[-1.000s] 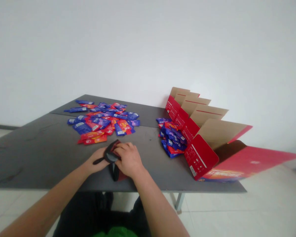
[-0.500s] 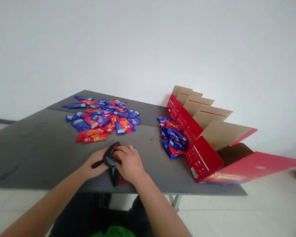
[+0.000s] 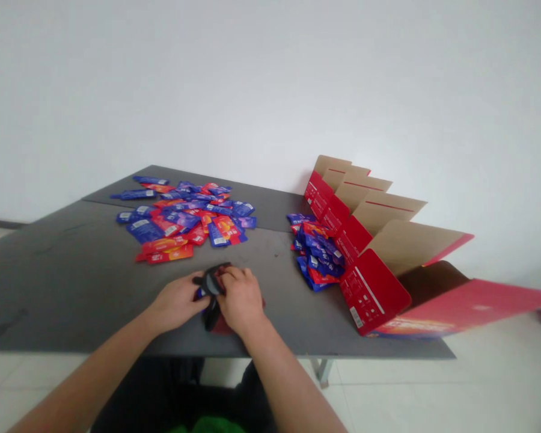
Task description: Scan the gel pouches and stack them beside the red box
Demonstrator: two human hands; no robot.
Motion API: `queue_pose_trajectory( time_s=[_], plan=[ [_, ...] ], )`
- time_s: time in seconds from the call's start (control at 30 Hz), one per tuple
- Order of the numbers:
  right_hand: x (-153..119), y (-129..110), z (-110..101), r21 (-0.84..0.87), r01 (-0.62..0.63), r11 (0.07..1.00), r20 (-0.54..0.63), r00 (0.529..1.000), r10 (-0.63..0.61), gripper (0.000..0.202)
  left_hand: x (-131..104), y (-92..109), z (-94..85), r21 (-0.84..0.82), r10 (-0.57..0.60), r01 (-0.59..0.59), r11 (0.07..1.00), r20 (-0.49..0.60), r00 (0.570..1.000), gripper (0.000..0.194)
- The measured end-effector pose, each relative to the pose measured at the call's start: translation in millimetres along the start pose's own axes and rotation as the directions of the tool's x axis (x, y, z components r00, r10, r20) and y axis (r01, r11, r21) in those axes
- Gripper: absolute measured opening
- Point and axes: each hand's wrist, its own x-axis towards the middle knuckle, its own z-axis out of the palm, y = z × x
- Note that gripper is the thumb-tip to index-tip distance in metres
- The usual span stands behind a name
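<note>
Near the table's front edge, a black device with a dark reddish base lies between my two hands. My left hand is closed at its left side, with a bit of something blue showing at the fingertips. My right hand is closed on the device from the right, fingers curled over its top. Beyond the hands, a spread of blue and red packets lies on the grey table. A smaller heap of packets rests against the red boxes.
Open red cardboard boxes stand in a row along the right side, their brown flaps raised. The grey table reaches back to a white wall. My legs are below the front edge.
The black device has turned and shifted slightly between my hands. My left hand has moved a little to the right, and a bit of blue now shows at its fingertips.
</note>
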Motion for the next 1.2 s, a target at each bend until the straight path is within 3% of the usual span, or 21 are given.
queue_pose_trajectory(
  time_s=[0.1, 0.17, 0.27, 0.37, 0.47, 0.63, 0.73, 0.8, 0.83, 0.93, 1.07, 1.13, 1.2],
  plan=[
    [5.0, 24.4, -7.0, -0.114, -0.219, 0.969, 0.005, 0.975, 0.221, 0.018, -1.4, 4.8, -4.4, -0.036, 0.060, -0.060, 0.998, -0.004, 0.998, 0.037],
    [9.6, 32.7, -17.2, -0.156, -0.294, 0.943, -0.010, 0.955, 0.296, 0.018, -2.7, 6.8, -6.1, -0.040, 0.060, -0.060, 0.997, -0.005, 0.998, 0.041],
    [9.8, 14.0, -20.0, -0.061, -0.171, 0.983, -0.042, 0.985, 0.169, 0.014, -3.0, 4.6, -3.8, -0.004, 0.009, -0.009, 1.000, 0.033, 0.999, 0.038],
    [4.6, -13.3, -4.4, 0.043, -0.047, 0.998, -0.038, 0.998, 0.049, 0.023, -1.1, 0.7, 0.2, 0.050, -0.067, 0.063, 0.997, 0.081, 0.995, 0.026],
    [0.7, -6.0, 2.6, 0.007, -0.149, 0.989, 0.013, 0.989, 0.149, 0.022, -1.0, 2.8, -1.2, 0.000, 0.014, -0.015, 1.000, 0.040, 0.999, 0.025],
    [1.5, 35.8, -21.8, -0.132, -0.328, 0.935, -0.048, 0.945, 0.325, 0.018, -5.5, 9.6, -8.0, -0.050, 0.060, -0.061, 0.997, -0.002, 0.998, 0.043],
    [-2.8, 16.4, -20.6, -0.055, -0.192, 0.980, -0.081, 0.979, 0.187, 0.022, -5.8, 4.2, -4.2, -0.029, 0.053, -0.053, 0.998, 0.012, 0.999, 0.041],
    [-5.5, -3.6, -8.3, 0.007, -0.053, 0.999, -0.063, 0.997, 0.053, 0.023, -4.4, -0.9, 0.0, 0.000, 0.038, -0.038, 0.999, 0.011, 0.999, 0.038],
    [-6.2, -9.6, -2.0, 0.016, -0.041, 0.999, -0.051, 0.998, 0.041, 0.023, -3.6, -2.6, 1.5, 0.011, 0.029, -0.029, 1.000, 0.007, 1.000, 0.035],
    [-5.6, -1.3, 3.7, -0.034, -0.152, 0.988, -0.024, 0.988, 0.152, 0.020, -3.1, -1.5, 0.3, -0.019, 0.049, -0.049, 0.999, 0.006, 0.999, 0.033],
    [0.8, 28.2, -15.4, -0.144, -0.354, 0.924, -0.050, 0.935, 0.350, 0.019, -5.1, 5.2, -5.7, -0.069, 0.082, -0.081, 0.994, 0.008, 0.997, 0.042],
    [1.6, 23.0, -18.8, -0.115, -0.306, 0.945, -0.075, 0.951, 0.299, 0.019, -5.2, 5.0, -5.2, -0.058, 0.067, -0.067, 0.996, 0.003, 0.998, 0.041],
    [-0.5, 7.0, -12.3, -0.051, -0.180, 0.982, -0.082, 0.981, 0.176, 0.019, -4.6, 2.5, -2.6, -0.011, 0.023, -0.023, 1.000, 0.007, 1.000, 0.032]
  ],
)
